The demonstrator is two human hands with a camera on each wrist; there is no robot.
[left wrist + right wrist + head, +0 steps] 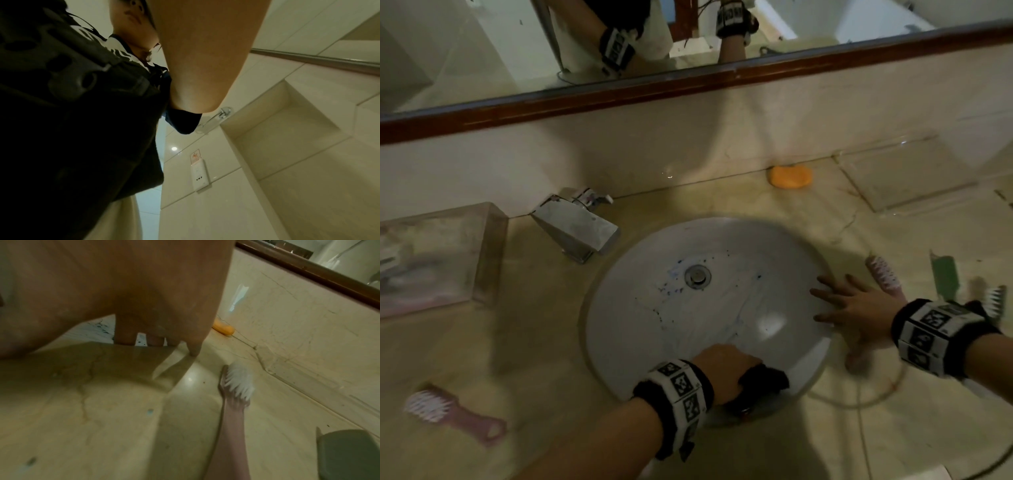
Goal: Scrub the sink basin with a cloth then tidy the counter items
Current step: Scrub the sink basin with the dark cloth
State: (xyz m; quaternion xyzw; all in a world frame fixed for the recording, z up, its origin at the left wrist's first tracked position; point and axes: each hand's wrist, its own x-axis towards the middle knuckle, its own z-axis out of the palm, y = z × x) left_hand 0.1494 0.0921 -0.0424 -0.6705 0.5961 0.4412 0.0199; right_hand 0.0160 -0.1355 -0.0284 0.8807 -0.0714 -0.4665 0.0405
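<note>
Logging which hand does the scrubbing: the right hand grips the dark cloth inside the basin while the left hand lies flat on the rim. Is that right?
The hands are swapped. In the head view the left hand grips the dark cloth inside the basin, while the right hand lies flat on the rim.

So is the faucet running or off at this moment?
Off, as far as the head view shows: no stream falls from the faucet spout, and the sink basin holds no pooled water around its drain.
</note>
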